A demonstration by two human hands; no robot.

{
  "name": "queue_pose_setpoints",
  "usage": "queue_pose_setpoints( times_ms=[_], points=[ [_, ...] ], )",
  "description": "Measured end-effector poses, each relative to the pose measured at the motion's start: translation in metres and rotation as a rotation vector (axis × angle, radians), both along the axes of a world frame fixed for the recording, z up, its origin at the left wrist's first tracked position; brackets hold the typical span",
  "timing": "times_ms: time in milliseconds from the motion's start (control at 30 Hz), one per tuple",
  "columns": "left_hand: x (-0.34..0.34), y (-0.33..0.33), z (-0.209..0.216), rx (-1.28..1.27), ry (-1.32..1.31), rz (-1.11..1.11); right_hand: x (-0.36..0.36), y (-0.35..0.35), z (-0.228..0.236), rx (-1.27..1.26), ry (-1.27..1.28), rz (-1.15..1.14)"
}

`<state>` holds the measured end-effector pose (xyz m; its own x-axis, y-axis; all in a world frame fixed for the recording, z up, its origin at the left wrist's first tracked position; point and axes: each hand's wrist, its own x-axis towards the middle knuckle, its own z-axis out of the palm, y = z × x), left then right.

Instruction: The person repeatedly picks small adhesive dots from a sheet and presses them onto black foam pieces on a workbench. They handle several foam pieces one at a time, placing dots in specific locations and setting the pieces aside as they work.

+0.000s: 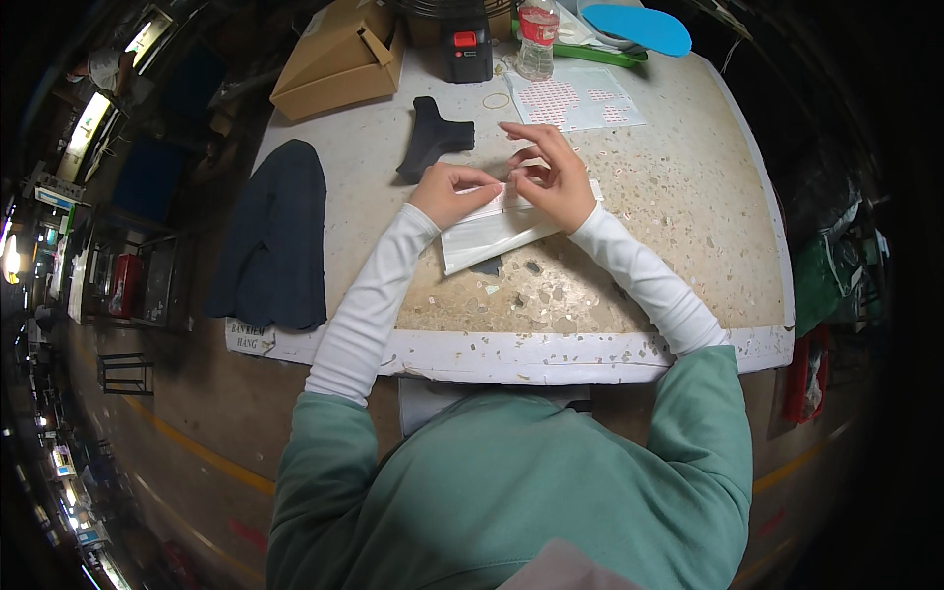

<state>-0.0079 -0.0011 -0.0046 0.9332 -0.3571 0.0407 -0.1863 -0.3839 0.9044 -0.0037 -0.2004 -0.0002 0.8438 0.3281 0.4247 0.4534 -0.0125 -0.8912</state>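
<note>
A flat white packet, like a folded plastic bag (497, 233), lies slanted on the table under both hands. My left hand (452, 194) is closed, with thumb and fingers pinching the packet's far edge. Close beside it, my right hand (559, 182) brings thumb and forefinger together over the same edge, its other fingers raised and curved. What sits between those right fingertips is too small to make out. Beyond the left hand lies a dark, Y-shaped fabric piece (433, 138). A small dark scrap (488, 265) shows from under the packet.
Folded dark cloth (280, 236) lies at the table's left edge. At the back are an open cardboard box (339, 64), a black device with a red button (466, 49), a plastic bottle (536, 44), a sheet of small red stickers (575, 98), a rubber band (496, 100) and a blue oval (639, 29).
</note>
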Motion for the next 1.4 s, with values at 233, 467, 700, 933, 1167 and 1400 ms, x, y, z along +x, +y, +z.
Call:
queue_pose_setpoints(
  times_ms=[233,467,700,933,1167,1400],
  points=[
    [0.027,0.039,0.019,-0.171,-0.252,0.191,0.005,-0.009,0.017,-0.026,-0.021,-0.105],
    [0.093,0.079,-0.022,0.198,0.019,0.382,0.018,-0.015,0.102,-0.163,-0.379,-0.165],
    [0.066,0.044,-0.016,0.357,0.039,0.426,0.047,0.015,0.112,-0.315,-0.386,-0.151],
    [0.056,0.018,0.028,0.444,-0.436,0.044,0.076,0.023,0.043,-0.657,-0.390,-0.173],
    [0.058,0.013,0.025,0.620,-0.495,0.090,0.065,0.040,0.015,-0.887,-0.456,-0.297],
    [0.053,0.014,0.031,0.573,-0.509,0.087,0.068,0.042,0.015,-0.944,-0.564,-0.428]
  ],
)
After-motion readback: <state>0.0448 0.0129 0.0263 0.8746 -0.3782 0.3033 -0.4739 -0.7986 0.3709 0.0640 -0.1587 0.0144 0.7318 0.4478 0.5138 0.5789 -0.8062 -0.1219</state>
